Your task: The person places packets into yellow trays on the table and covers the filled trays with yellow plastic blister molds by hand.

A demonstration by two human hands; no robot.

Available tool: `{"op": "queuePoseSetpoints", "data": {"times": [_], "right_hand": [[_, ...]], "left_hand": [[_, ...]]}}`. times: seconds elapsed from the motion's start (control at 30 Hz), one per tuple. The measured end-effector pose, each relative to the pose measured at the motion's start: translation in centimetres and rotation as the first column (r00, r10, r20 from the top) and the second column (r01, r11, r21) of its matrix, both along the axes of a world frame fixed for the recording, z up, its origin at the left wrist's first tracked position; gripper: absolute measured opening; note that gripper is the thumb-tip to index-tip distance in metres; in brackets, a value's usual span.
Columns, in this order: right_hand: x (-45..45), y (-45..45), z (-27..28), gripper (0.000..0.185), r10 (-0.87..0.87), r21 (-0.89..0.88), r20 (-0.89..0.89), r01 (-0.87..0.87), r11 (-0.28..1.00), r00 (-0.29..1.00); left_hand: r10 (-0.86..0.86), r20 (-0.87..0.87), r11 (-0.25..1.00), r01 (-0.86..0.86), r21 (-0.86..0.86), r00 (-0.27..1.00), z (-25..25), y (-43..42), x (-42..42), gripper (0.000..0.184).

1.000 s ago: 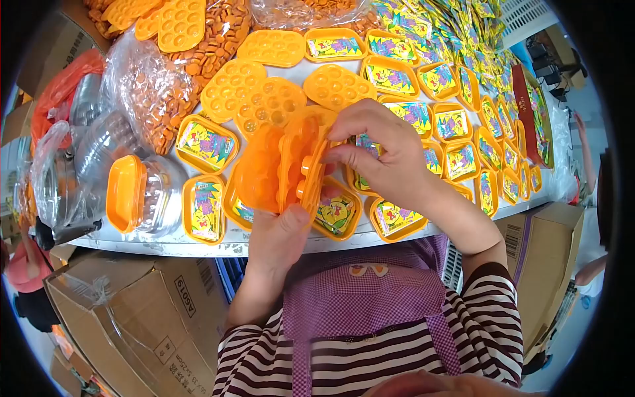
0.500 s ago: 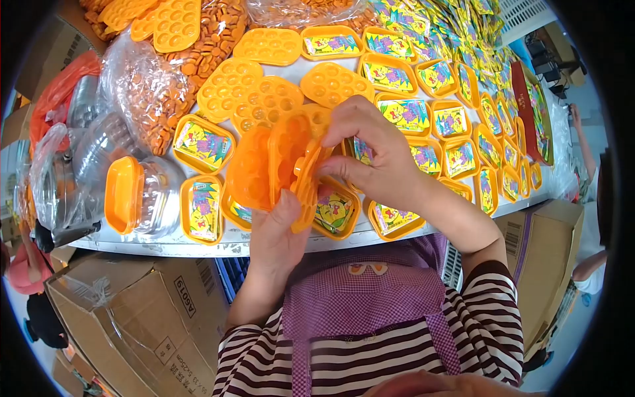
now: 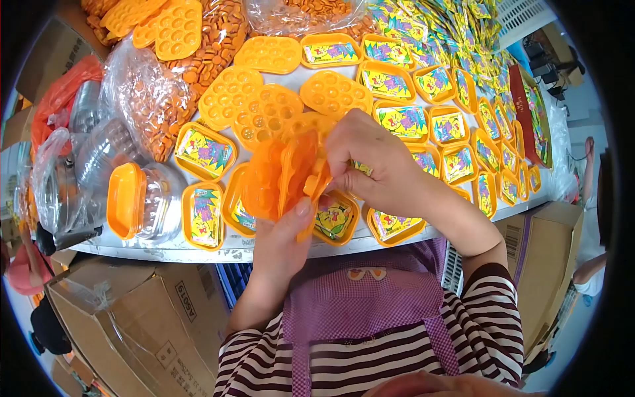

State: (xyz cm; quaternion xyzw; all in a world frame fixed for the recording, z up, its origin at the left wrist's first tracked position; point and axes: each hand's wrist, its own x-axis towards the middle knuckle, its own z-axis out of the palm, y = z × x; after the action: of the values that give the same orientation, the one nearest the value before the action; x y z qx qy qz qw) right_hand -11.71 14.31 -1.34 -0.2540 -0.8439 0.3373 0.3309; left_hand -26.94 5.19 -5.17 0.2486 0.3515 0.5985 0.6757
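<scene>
My left hand (image 3: 281, 241) is closed round the lower part of several orange trays with round hollows (image 3: 264, 182), held upright and fanned apart above the table's near edge. My right hand (image 3: 374, 155) pinches the right edge of the nearest tray in that bunch; its fingertips are partly hidden. Behind them, more flat orange hollowed trays (image 3: 268, 116) lie overlapping on the table. Beneath my hands stands an orange box with a yellow printed packet (image 3: 334, 218) inside. Another orange box with a packet (image 3: 238, 205) sits just left of the held trays.
Rows of orange boxes with packets (image 3: 446, 126) cover the table's right side. A heap of printed packets (image 3: 456, 30) lies behind. Plastic bags of small orange pieces (image 3: 162, 99) and clear plastic covers (image 3: 159, 205) are at left. Cardboard boxes (image 3: 139, 317) stand below the table.
The held trays have tilted and turned slightly, with the gap between them changed. My right hand has shifted a little lower, still at their right edge.
</scene>
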Motion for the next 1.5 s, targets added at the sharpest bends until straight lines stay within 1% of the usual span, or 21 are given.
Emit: {"op": "queuePoseSetpoints", "data": {"times": [0.1,0.17,0.23,0.27,0.3,0.37,0.43,0.5,0.67,0.77,0.87,0.97,1.03,1.07,1.1,1.13,1.2,1.27,1.37,1.4,1.5], "right_hand": [[0.1,0.0,0.7,0.023,0.015,0.002,0.047,-0.015,1.0,0.999],[0.2,0.2,1.0,0.023,0.018,0.029,0.06,-0.02,0.999,0.998],[0.5,0.5,1.5,0.021,0.042,-0.058,0.022,-0.04,0.997,0.999],[0.7,0.8,1.7,0.02,0.051,-0.098,0.002,-0.05,0.994,0.999],[1.1,1.4,1.8,0.018,-0.072,-0.175,-0.071,0.059,0.983,0.995],[1.9,3.7,1.9,0.015,-0.328,-0.343,-0.182,0.253,0.905,0.927],[3.1,7.8,1.8,0.02,-0.54,-0.278,-0.111,0.496,0.823,0.834],[4.9,12.5,-0.9,0.018,-0.628,-0.148,0.003,0.621,0.769,0.778],[4.8,18.3,-4.9,0.025,-0.647,-0.14,0.251,0.688,0.712,0.72],[3.9,19.3,-6.1,0.029,-0.651,-0.103,0.274,0.694,0.712,0.708],[2.8,18.7,-6.4,0.03,-0.674,0.113,0.257,0.671,0.732,0.692],[2.4,17.6,-5.8,0.029,-0.673,0.147,0.29,0.664,0.734,0.68],[2.5,17.0,-5.8,0.029,-0.69,0.172,0.197,0.668,0.724,0.697],[2.1,16.6,-5.6,0.028,-0.689,0.181,0.151,0.665,0.724,0.709],[2.0,15.7,-5.3,0.028,-0.584,0.091,0.132,0.577,0.811,0.801],[1.2,13.2,-3.1,0.027,-0.47,-0.001,0.098,0.472,0.881,0.877],[-0.2,8.5,0.5,0.025,-0.192,-0.269,0.185,0.237,0.933,0.964],[-0.5,5.0,0.6,0.023,-0.003,-0.106,0.092,0.013,0.994,0.996],[-0.3,3.2,0.1,0.025,-0.117,-0.02,0.049,0.118,0.993,0.992],[-0.1,3.0,-0.1,0.024,-0.142,0.065,0.011,0.141,0.988,0.99],[-0.3,1.9,-0.8,0.023,-0.146,0.19,-0.125,0.168,0.967,0.981]], "left_hand": [[-0.008,0.041,1.0,0.008,0.001,0.999,0.6,0.0,0.0,0.056],[-0.032,-0.225,0.999,0.032,-0.006,0.974,0.2,-0.1,-1.0,0.058],[0.011,-0.184,1.0,-0.013,-0.009,0.983,0.2,0.0,-1.3,0.057],[0.066,-0.01,0.998,-0.067,-0.01,0.998,0.3,0.6,-1.2,0.054],[0.12,0.164,0.993,-0.118,-0.02,0.979,0.4,1.1,-1.2,0.052],[0.09,0.164,0.995,-0.097,0.037,0.982,0.4,1.4,-2.3,0.054],[0.092,0.178,0.995,-0.097,0.02,0.98,0.7,1.4,-2.8,0.055],[0.091,0.184,0.996,-0.094,0.004,0.979,0.7,1.5,-2.7,0.057],[0.071,0.197,0.997,-0.075,0.016,0.978,0.7,1.4,-2.5,0.059],[0.053,0.201,0.998,-0.062,0.035,0.978,0.5,1.3,-2.5,0.06],[0.033,0.199,0.998,-0.045,0.053,0.979,0.4,1.5,-2.3,0.06],[0.02,0.171,0.997,-0.032,0.066,0.985,0.4,1.6,-2.2,0.06],[0.022,0.143,0.998,-0.029,0.053,0.989,0.6,1.7,-2.1,0.061],[0.018,0.173,0.999,-0.026,0.04,0.985,0.5,1.7,-1.9,0.062],[0.021,0.202,0.999,-0.026,0.022,0.979,0.4,1.8,-1.6,0.063],[0.026,0.226,1.0,-0.028,0.004,0.974,0.4,1.7,-1.4,0.064],[-0.01,0.202,0.999,0.001,0.045,0.979,0.3,2.0,-1.0,0.066],[-0.035,0.176,0.997,0.024,0.067,0.984,0.4,2.0,-0.7,0.069],[-0.064,0.153,0.996,0.053,0.075,0.986,0.4,2.0,-0.2,0.071],[-0.078,0.159,0.994,0.066,0.083,0.984,0.2,1.8,-0.3,0.071],[-0.079,0.115,0.995,0.07,0.077,0.99,0.5,1.6,-0.1,0.073]]}}
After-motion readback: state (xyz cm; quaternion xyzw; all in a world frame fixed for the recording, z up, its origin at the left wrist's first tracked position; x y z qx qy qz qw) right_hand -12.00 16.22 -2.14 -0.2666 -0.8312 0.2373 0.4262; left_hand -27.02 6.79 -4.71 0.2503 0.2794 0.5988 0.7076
